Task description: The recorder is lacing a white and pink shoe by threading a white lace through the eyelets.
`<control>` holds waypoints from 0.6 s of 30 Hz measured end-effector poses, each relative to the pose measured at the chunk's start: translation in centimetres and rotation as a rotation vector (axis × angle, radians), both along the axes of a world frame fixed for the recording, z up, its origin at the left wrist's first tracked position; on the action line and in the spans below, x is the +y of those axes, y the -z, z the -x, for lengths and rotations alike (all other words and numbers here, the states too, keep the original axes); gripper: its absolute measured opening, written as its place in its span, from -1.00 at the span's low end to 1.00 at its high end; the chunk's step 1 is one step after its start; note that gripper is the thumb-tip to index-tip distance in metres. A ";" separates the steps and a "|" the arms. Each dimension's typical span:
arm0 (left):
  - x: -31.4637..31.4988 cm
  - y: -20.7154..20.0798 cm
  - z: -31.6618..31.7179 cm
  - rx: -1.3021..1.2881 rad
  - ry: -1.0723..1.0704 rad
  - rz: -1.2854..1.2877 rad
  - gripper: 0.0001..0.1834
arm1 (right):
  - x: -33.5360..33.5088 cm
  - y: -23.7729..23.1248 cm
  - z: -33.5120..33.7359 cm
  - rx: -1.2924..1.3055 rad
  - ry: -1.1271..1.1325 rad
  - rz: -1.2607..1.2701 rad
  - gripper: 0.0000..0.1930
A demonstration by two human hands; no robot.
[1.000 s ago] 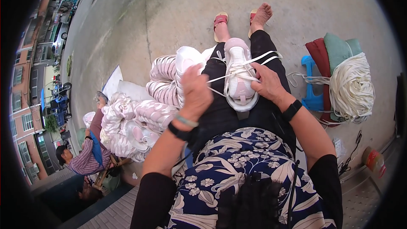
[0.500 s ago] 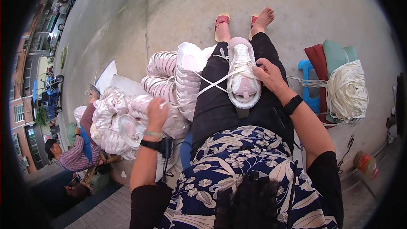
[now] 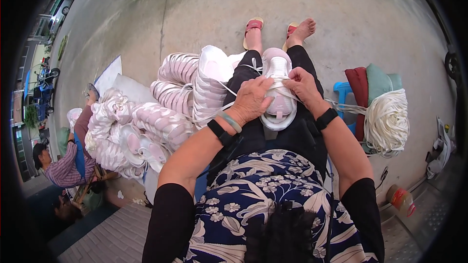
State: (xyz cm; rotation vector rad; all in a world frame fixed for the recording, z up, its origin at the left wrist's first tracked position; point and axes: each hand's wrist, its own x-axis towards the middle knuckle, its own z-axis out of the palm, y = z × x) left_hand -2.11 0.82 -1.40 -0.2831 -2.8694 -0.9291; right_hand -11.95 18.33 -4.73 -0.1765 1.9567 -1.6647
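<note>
A pink and white sneaker [image 3: 280, 105] rests lengthwise on my thighs. White shoelace [image 3: 276, 82] runs through it, with a loose length trailing to the left over my dark trousers. My left hand [image 3: 251, 97] reaches over the shoe's left side, its fingers closed on the lace near the eyelets. From the other side my right hand [image 3: 304, 87] pinches the lace, its fingertips close to the left hand's. The lace between the fingers shows only in part.
To my left lie stacked pink and white shoe uppers [image 3: 178, 85] and a heap of more uppers [image 3: 122, 136]. At right, a bundle of white laces [image 3: 387, 124] lies by folded red and green cloths [image 3: 382, 85] on a blue stool [image 3: 342, 87]. Another person [image 3: 68, 165] sits at far left.
My left hand has come from beside the stacked uppers to the shoe and closed on the lace. My right hand stays at the shoe's laces. The view has shifted slightly.
</note>
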 end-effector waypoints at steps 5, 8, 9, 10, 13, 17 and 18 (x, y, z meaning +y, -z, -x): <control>0.2 -0.2 0.0 -0.008 0.012 0.001 -0.46 | -0.4 0.6 -0.2 0.112 0.027 0.006 -0.85; 0.2 -0.1 0.1 0.000 0.031 0.014 -0.52 | -0.3 0.5 -0.3 0.229 -0.001 -0.094 -0.87; 0.2 0.1 0.1 -0.002 0.028 0.014 -0.52 | -0.3 0.1 -0.5 0.266 -0.013 -0.132 -0.87; 0.2 0.3 0.1 0.002 0.032 0.060 -0.57 | -0.3 -0.3 -0.7 0.265 -0.017 -0.132 -0.87; 0.6 0.5 0.1 0.018 0.027 0.133 -0.65 | -0.6 -1.5 -1.2 0.436 -0.070 -0.227 -0.87; 0.9 0.3 0.2 0.074 0.036 0.172 -0.69 | -1.4 -2.2 -0.9 0.755 -0.154 -0.327 -0.88; 0.9 0.4 0.2 0.073 0.038 0.171 -0.69 | -1.8 -2.4 -0.9 0.876 -0.208 -0.393 -0.89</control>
